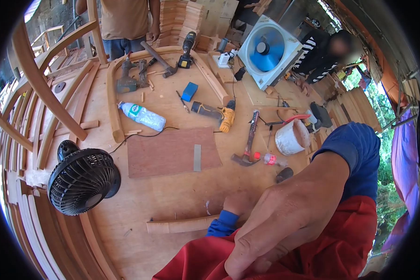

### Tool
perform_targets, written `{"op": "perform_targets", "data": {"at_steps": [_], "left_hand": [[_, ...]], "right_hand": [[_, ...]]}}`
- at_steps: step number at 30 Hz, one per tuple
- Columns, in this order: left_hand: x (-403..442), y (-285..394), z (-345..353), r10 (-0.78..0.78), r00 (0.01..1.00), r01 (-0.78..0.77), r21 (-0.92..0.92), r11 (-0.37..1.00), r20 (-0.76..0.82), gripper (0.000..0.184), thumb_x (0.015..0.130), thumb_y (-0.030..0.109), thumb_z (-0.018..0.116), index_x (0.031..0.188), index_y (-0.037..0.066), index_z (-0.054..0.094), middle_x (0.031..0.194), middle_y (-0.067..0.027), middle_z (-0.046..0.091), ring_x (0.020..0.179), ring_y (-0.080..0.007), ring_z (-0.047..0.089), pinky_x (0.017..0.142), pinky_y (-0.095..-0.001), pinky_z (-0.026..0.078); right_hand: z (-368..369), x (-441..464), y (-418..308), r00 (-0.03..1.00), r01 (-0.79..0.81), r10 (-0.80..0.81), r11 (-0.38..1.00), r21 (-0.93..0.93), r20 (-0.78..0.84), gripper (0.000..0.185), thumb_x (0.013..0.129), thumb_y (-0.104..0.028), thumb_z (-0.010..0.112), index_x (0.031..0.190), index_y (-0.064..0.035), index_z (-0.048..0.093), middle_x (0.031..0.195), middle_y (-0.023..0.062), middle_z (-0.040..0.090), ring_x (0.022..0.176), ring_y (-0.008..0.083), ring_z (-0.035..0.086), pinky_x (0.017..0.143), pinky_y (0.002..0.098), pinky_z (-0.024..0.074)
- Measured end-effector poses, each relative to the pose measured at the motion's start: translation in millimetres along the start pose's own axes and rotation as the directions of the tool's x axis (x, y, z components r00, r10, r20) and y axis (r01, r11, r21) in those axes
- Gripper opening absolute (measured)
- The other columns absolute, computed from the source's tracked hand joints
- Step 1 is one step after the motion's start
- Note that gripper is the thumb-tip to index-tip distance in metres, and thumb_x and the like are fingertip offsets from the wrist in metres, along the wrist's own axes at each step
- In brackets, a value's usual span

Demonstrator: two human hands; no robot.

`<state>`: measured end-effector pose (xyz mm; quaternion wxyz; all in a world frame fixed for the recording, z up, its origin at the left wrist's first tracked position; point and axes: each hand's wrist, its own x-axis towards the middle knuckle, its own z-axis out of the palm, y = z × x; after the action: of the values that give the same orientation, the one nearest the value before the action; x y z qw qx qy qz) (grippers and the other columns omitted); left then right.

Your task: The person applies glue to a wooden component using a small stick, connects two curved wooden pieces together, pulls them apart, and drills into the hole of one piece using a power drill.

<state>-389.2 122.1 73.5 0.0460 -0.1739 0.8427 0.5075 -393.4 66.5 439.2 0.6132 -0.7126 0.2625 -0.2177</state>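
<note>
Close to the camera, my right hand (289, 205) is closed in front of my red shirt (196, 261), fingers curled and pressed together. Whatever it may hold is hidden. Beyond it, partly covered by the right hand, my left hand (238, 204) is low over the wooden tabletop (172, 196). Its fingers cannot be made out. Beside the left hand and its blue cuff lies a slightly curved wooden piece (179, 226), with a thin nail-like pin standing up from it. A dark rounded object (284, 175) lies just past my right hand.
A claw hammer (252, 140), a small bottle (274, 160) and a white bucket (291, 137) stand or lie ahead. A black fan (84, 179) is at left, near a reddish board (168, 151). Past a yellow drill (226, 116), two people are at the table's far side.
</note>
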Motion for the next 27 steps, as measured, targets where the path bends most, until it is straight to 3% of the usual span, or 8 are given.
{"op": "perform_targets", "data": {"at_steps": [8,14,17,18,21,23,26,27], "left_hand": [[-10,14,-13,-0.013,1.0,0.013,-0.029,1.0,-0.001,0.041,0.092,0.04,0.06,0.102,0.004,0.077,0.105,-0.0239,0.074,0.099,-0.043,0.073,0.086,-0.0525,0.059],[-11,16,-16,0.026,1.0,-0.026,0.026,0.999,-0.01,0.043,0.094,0.043,0.059,0.105,0.006,0.077,0.111,-0.0236,0.073,0.103,-0.043,0.072,0.089,-0.0526,0.058],[-12,8,-8,0.048,0.999,-0.049,0.031,0.998,0.018,0.042,0.094,0.042,0.059,0.106,0.006,0.075,0.109,-0.0233,0.073,0.103,-0.0418,0.072,0.09,-0.0528,0.057],[-15,12,-14,0.057,0.998,-0.057,0.02,0.998,-0.003,0.041,0.093,0.041,0.058,0.104,0.005,0.074,0.107,-0.0231,0.074,0.101,-0.041,0.072,0.089,-0.0526,0.057],[-14,16,-19,0.062,0.997,-0.061,0.015,0.998,-0.056,0.039,0.092,0.038,0.058,0.1,0.002,0.072,0.103,-0.0232,0.074,0.098,-0.0396,0.072,0.088,-0.0526,0.057],[-11,13,-10,0.034,0.998,-0.033,0.025,0.999,-0.053,0.04,0.092,0.039,0.058,0.1,0.003,0.074,0.104,-0.0234,0.074,0.098,-0.0397,0.072,0.087,-0.0528,0.057],[-9,15,-13,0.039,0.998,-0.039,0.014,0.999,-0.051,0.04,0.091,0.039,0.059,0.1,0.004,0.076,0.104,-0.0229,0.074,0.096,-0.0397,0.073,0.086,-0.0524,0.058],[-10,14,-12,0.045,0.997,-0.045,0.012,0.999,-0.06,0.039,0.091,0.038,0.059,0.098,0.004,0.076,0.103,-0.0228,0.075,0.095,-0.04,0.074,0.085,-0.0524,0.059]], "right_hand": [[-8,10,-18,0.984,-0.072,0.115,0.957,-0.282,0.138,0.02,0.105,-0.007,0.051,0.117,0.0078,0.057,0.107,0.0209,0.063,0.091,0.0351,0.065,0.073,0.041,0.0512],[21,-6,8,0.939,-0.211,0.251,0.96,-0.185,0.233,0.018,0.105,-0.011,0.051,0.117,0.003,0.053,0.098,0.0177,0.059,0.087,0.0367,0.063,0.071,0.0435,0.0496],[-10,7,24,0.981,-0.039,0.087,0.964,-0.262,0.175,0.031,0.106,-0.021,0.057,0.128,-0.0001,0.053,0.109,0.0161,0.069,0.093,0.0297,0.067,0.082,0.0413,0.0528],[-30,11,21,0.951,-0.245,0.287,0.928,-0.28,0.12,0.031,0.105,-0.022,0.057,0.127,-0.0005,0.054,0.109,0.016,0.067,0.092,0.0325,0.066,0.081,0.0405,0.0529],[-91,11,25,0.792,-0.578,0.59,0.639,-0.508,-0.159,0.035,0.102,-0.025,0.06,0.127,-0.001,0.056,0.114,0.017,0.067,0.098,0.0352,0.066,0.086,0.0433,0.0531],[-139,-16,65,0.829,-0.454,0.488,0.303,-0.838,-0.273,0.039,0.099,-0.026,0.062,0.127,0.0013,0.056,0.112,0.0193,0.068,0.1,0.0386,0.067,0.088,0.0484,0.0528],[-198,-22,95,0.494,-0.644,0.661,-0.158,-0.748,-0.565,0.05,0.09,-0.026,0.071,0.129,0.0033,0.056,0.117,0.0252,0.067,0.112,0.0403,0.064,0.092,0.0479,0.0511],[-223,-27,111,0.483,-0.704,0.628,-0.136,-0.697,-0.61,0.053,0.089,-0.027,0.073,0.13,0.0026,0.057,0.118,0.0256,0.067,0.112,0.0399,0.064,0.092,0.0484,0.0509]]}}
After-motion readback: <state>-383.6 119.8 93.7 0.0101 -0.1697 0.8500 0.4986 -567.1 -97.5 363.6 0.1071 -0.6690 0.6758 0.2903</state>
